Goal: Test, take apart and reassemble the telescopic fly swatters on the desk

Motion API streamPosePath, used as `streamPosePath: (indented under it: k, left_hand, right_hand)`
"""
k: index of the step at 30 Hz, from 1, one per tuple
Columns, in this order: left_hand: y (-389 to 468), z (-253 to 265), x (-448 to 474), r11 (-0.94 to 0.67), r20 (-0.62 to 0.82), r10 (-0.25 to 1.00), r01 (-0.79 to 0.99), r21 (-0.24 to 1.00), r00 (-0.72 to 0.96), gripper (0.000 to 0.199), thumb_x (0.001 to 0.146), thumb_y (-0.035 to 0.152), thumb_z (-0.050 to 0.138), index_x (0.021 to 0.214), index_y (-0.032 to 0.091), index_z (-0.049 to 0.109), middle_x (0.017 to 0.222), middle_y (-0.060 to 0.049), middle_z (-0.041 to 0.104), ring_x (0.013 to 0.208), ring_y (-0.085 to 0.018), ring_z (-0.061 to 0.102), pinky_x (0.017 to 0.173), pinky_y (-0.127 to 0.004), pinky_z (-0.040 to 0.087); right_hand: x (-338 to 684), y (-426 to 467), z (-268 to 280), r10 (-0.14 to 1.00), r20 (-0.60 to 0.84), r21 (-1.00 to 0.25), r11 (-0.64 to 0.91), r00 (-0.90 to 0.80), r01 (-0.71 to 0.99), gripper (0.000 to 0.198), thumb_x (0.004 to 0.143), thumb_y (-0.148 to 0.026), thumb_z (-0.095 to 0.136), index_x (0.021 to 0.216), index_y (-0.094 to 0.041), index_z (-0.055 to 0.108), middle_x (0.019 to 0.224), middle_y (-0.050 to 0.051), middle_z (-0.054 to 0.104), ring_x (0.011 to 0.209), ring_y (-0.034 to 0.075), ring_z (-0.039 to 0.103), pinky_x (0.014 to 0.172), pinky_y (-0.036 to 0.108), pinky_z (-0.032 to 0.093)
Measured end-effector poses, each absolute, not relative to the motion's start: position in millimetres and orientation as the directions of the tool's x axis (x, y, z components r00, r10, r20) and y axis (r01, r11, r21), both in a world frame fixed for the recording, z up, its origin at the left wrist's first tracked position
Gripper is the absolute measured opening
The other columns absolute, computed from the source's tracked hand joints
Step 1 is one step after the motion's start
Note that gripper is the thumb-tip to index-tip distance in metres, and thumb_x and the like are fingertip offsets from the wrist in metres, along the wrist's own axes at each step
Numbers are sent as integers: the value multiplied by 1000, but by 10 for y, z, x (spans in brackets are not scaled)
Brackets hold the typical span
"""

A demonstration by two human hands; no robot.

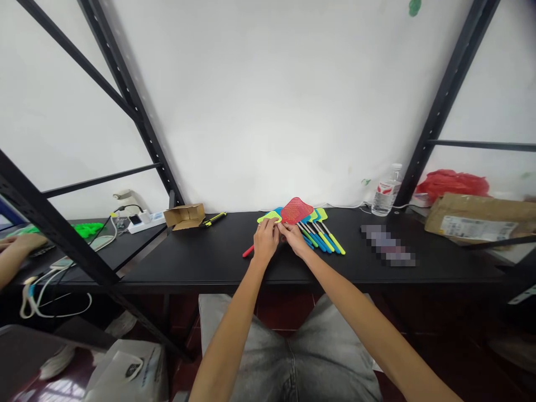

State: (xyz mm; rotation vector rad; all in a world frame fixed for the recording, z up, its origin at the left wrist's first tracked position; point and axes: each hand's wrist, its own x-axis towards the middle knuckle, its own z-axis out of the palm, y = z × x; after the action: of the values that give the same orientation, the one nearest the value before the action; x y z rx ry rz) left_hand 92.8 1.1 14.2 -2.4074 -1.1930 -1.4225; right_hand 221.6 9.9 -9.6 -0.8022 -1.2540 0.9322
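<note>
A red fly swatter (296,210) with a mesh head is raised just above the black table. My right hand (295,237) pinches it at the base of its head. My left hand (266,239) meets the right one there, fingers closed around the swatter's neck, which the fingers partly hide. A red handle (248,251) sticks out beyond my left hand; whether it belongs to the same swatter I cannot tell. Behind my left fingers shows a yellow-green swatter head (268,216). Right of my hands, several blue, green and yellow fly swatters (324,234) lie side by side, handles toward me.
On the black table (188,262) stand an open cardboard box (184,216) beside a yellow-black cutter (215,219), and a water bottle (386,192). A parcel (477,220) lies far right. Rack posts (446,100) flank the table. Another person's hand (25,243) is at far left.
</note>
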Motion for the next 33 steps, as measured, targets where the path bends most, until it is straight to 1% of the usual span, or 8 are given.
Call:
streamPosePath:
  k: [5, 9, 13, 16, 19, 25, 30, 33]
  left_hand:
    - [-4, 109, 748, -628, 687, 660, 725, 282, 304, 26, 99, 37, 51, 121, 27, 60, 111, -5, 68, 101, -19, 64, 82, -27, 47]
    - [11, 97, 743, -530, 605, 743, 804, 269, 286, 29, 100, 43, 47, 122, 27, 59, 100, -6, 71, 95, -20, 66, 77, -27, 45]
    - [4, 109, 773, -489, 560, 778, 834, 255, 285, 33, 101, 46, 42, 124, 28, 58, 99, -6, 72, 93, -21, 67, 76, -28, 44]
    - [-13, 121, 786, -472, 536, 796, 843, 258, 282, 36, 101, 50, 40, 120, 26, 59, 97, -7, 73, 91, -22, 68, 76, -28, 44]
    - [-14, 116, 784, -500, 539, 784, 828, 255, 308, 37, 102, 51, 37, 115, 27, 62, 96, -6, 74, 89, -22, 69, 74, -28, 43]
    - [68, 61, 685, -596, 612, 702, 771, 225, 364, 35, 102, 47, 41, 117, 31, 68, 111, -4, 75, 96, -21, 69, 74, -28, 44]
    - [160, 43, 385, -595, 603, 694, 785, 174, 393, 35, 101, 48, 44, 114, 30, 71, 111, -5, 75, 96, -22, 68, 74, -29, 44]
    - [184, 49, 223, -584, 618, 688, 796, 158, 381, 35, 100, 48, 45, 113, 31, 72, 107, -4, 76, 96, -22, 67, 72, -30, 44]
  right_hand:
    - [2191, 111, -115, 907, 400, -889, 419, 128, -188, 43, 74, -60, 73, 79, -18, 66, 69, 1, 60, 60, 13, 52, 48, 23, 36]
    - [2196, 118, -131, 905, 415, -894, 424, 90, -145, 42, 76, -58, 72, 78, -17, 66, 67, 1, 59, 59, 13, 52, 47, 23, 36]
    - [2194, 152, -166, 883, 443, -887, 456, 154, -67, 40, 76, -58, 71, 78, -19, 64, 64, 0, 57, 56, 13, 49, 45, 24, 34]
    - [2191, 173, -173, 871, 450, -883, 467, 200, -49, 40, 77, -60, 68, 79, -20, 62, 63, -1, 55, 56, 13, 49, 45, 24, 35]
    - [2195, 177, -145, 864, 438, -881, 468, 248, -75, 42, 76, -61, 67, 81, -20, 63, 64, -1, 55, 58, 14, 50, 45, 24, 37]
    - [2261, 180, -85, 845, 429, -860, 490, 318, -142, 44, 74, -63, 68, 82, -20, 62, 64, -2, 52, 56, 12, 47, 47, 25, 37]
    - [2358, 223, -73, 809, 370, -862, 482, 457, -155, 49, 74, -69, 66, 79, -21, 59, 60, -2, 50, 54, 13, 45, 49, 27, 38]
    - [2393, 237, -62, 790, 360, -845, 502, 497, -186, 49, 73, -68, 68, 79, -20, 60, 60, -1, 51, 55, 13, 45, 50, 28, 38]
